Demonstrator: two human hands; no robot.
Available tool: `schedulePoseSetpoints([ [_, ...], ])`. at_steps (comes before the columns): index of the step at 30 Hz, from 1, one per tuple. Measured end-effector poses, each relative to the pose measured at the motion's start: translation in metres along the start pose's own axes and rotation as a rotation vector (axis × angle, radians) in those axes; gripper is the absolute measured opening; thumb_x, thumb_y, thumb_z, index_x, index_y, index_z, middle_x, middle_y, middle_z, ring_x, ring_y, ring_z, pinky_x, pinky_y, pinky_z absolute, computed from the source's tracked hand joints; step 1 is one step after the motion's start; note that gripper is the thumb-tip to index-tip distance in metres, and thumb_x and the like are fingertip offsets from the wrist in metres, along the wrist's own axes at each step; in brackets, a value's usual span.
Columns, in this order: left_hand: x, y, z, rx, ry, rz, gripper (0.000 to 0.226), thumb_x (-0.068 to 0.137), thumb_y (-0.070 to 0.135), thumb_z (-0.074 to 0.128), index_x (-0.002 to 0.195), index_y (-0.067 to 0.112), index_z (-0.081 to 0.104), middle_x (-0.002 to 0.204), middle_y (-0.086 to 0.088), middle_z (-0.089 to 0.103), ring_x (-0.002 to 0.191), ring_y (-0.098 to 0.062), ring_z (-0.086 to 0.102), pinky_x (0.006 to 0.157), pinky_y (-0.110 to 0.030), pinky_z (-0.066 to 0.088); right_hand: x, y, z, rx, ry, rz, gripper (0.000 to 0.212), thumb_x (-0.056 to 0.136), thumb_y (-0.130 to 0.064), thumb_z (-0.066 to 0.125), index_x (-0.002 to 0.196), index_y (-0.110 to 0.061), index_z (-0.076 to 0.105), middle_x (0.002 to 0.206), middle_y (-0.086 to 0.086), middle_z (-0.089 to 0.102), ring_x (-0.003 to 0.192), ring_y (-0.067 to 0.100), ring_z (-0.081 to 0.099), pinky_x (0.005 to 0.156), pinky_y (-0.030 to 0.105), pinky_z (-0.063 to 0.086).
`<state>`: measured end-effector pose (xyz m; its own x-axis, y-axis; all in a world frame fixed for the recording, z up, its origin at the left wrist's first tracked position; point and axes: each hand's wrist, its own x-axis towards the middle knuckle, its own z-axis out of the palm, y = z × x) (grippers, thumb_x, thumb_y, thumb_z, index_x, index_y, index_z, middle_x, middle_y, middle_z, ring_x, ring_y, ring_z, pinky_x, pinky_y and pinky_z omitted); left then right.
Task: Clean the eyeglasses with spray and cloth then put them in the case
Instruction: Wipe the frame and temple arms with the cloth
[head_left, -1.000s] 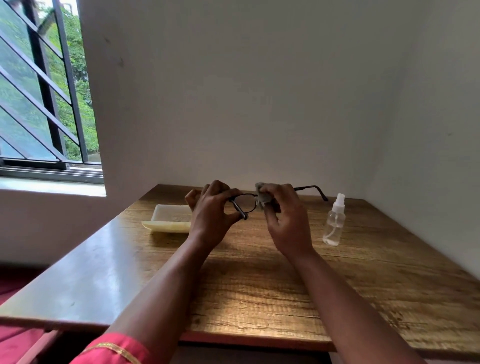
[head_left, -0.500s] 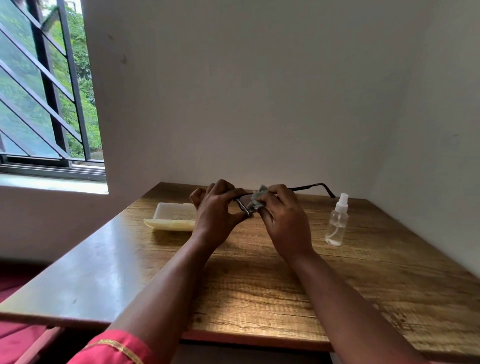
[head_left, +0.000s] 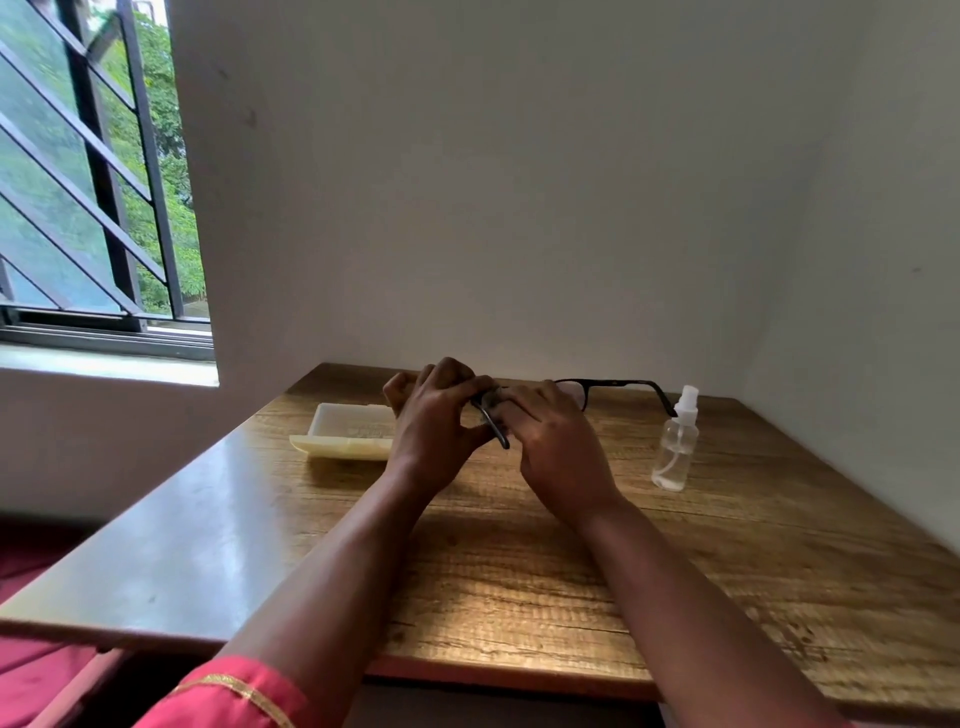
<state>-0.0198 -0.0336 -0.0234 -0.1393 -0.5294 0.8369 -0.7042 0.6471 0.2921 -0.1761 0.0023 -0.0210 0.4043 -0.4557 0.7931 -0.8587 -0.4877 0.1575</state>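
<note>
Both sets of my fingers pinch the eyeglasses (head_left: 613, 384) above the wooden table (head_left: 519, 571): left hand (head_left: 434, 421) on the frame's end, right hand (head_left: 556, 441) closed over a lens. Cloth hidden, I can't tell. Right, the spray bottle (head_left: 675, 447) stands nearly empty. Farther left, the open case (head_left: 345, 434) holds nothing.

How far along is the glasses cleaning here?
Mid-wipe. Spraying looks finished: the spray bottle stands alone on the table. Both hands, left and right, hold the glasses; the cloth is barely visible between them. Left: placing them in the open case.
</note>
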Motion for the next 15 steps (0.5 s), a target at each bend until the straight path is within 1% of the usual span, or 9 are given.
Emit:
schedulePoseSetpoints([
  [3, 0.0008, 0.0013, -0.0023, -0.003, 0.008, -0.018, 0.046, 0.064, 0.029, 0.087, 0.108, 0.019, 0.073, 0.099, -0.002, 0.058, 0.098, -0.021, 0.053, 0.084, -0.030, 0.033, -0.0015, 0.0030, -0.0010, -0.066, 0.003, 0.017, 0.034, 0.084, -0.003, 0.043, 0.102, -0.010, 0.070, 0.108, 0.005, 0.067, 0.099, 0.025, 0.055, 0.080, 0.041, 0.050],
  [4, 0.0011, 0.0023, -0.0026, 0.001, 0.012, -0.020, 0.046, 0.064, 0.030, 0.088, 0.107, 0.020, 0.074, 0.098, -0.001, 0.058, 0.098, -0.021, 0.054, 0.084, -0.028, 0.030, -0.0017, 0.0033, -0.0015, -0.085, 0.008, 0.028, 0.036, 0.085, -0.004, 0.040, 0.103, -0.009, 0.070, 0.108, 0.006, 0.067, 0.099, 0.026, 0.055, 0.080, 0.040, 0.051],
  [7, 0.0011, 0.0047, -0.0026, 0.046, 0.019, -0.003, 0.047, 0.061, 0.035, 0.088, 0.105, 0.025, 0.074, 0.096, 0.002, 0.059, 0.097, -0.019, 0.056, 0.083, -0.020, 0.017, -0.0013, 0.0028, -0.0033, -0.115, 0.012, 0.094, 0.033, 0.085, -0.001, 0.045, 0.109, -0.006, 0.067, 0.108, 0.010, 0.063, 0.097, 0.027, 0.055, 0.081, 0.040, 0.051],
  [8, 0.0008, 0.0049, -0.0027, 0.045, 0.011, 0.001, 0.047, 0.061, 0.035, 0.087, 0.105, 0.026, 0.074, 0.096, 0.003, 0.059, 0.097, -0.018, 0.055, 0.084, -0.021, 0.017, -0.0012, 0.0033, -0.0035, -0.103, 0.014, 0.105, 0.032, 0.084, 0.001, 0.049, 0.109, -0.005, 0.067, 0.107, 0.010, 0.062, 0.096, 0.027, 0.055, 0.082, 0.040, 0.050],
  [9, 0.0006, 0.0043, -0.0023, 0.035, 0.003, 0.002, 0.047, 0.062, 0.035, 0.087, 0.106, 0.026, 0.074, 0.096, 0.004, 0.058, 0.098, -0.018, 0.055, 0.085, -0.024, 0.020, -0.0014, 0.0036, -0.0037, -0.079, 0.017, 0.097, 0.030, 0.083, 0.002, 0.052, 0.109, -0.004, 0.067, 0.107, 0.011, 0.062, 0.097, 0.026, 0.055, 0.083, 0.039, 0.050],
  [11, 0.0005, 0.0025, -0.0022, 0.011, -0.001, 0.005, 0.045, 0.063, 0.033, 0.087, 0.105, 0.024, 0.073, 0.096, 0.002, 0.058, 0.097, -0.021, 0.055, 0.084, -0.030, 0.026, -0.0031, 0.0026, -0.0031, 0.006, -0.005, 0.032, 0.029, 0.085, 0.001, 0.055, 0.110, -0.005, 0.067, 0.111, 0.010, 0.063, 0.104, 0.024, 0.055, 0.087, 0.034, 0.051],
  [13, 0.0006, 0.0012, -0.0023, 0.014, 0.001, 0.006, 0.043, 0.064, 0.029, 0.088, 0.104, 0.021, 0.074, 0.096, 0.000, 0.059, 0.095, -0.023, 0.056, 0.082, -0.027, 0.024, -0.0043, -0.0006, -0.0022, 0.092, -0.056, -0.016, 0.032, 0.090, -0.003, 0.052, 0.118, -0.006, 0.066, 0.120, 0.008, 0.062, 0.113, 0.021, 0.054, 0.090, 0.029, 0.049],
  [14, 0.0008, 0.0003, -0.0023, 0.017, 0.000, 0.005, 0.043, 0.063, 0.027, 0.088, 0.103, 0.019, 0.074, 0.096, -0.002, 0.059, 0.095, -0.024, 0.056, 0.083, -0.027, 0.025, -0.0043, -0.0018, -0.0022, 0.118, -0.075, -0.020, 0.035, 0.091, -0.006, 0.046, 0.121, -0.007, 0.065, 0.124, 0.007, 0.061, 0.116, 0.021, 0.053, 0.091, 0.028, 0.048],
  [15, 0.0010, -0.0008, -0.0025, 0.011, -0.001, 0.003, 0.044, 0.063, 0.026, 0.088, 0.104, 0.018, 0.074, 0.096, -0.003, 0.059, 0.095, -0.025, 0.056, 0.084, -0.031, 0.030, -0.0041, -0.0026, -0.0027, 0.133, -0.087, -0.016, 0.040, 0.092, -0.009, 0.041, 0.125, -0.008, 0.064, 0.126, 0.007, 0.060, 0.117, 0.021, 0.053, 0.091, 0.028, 0.048],
])
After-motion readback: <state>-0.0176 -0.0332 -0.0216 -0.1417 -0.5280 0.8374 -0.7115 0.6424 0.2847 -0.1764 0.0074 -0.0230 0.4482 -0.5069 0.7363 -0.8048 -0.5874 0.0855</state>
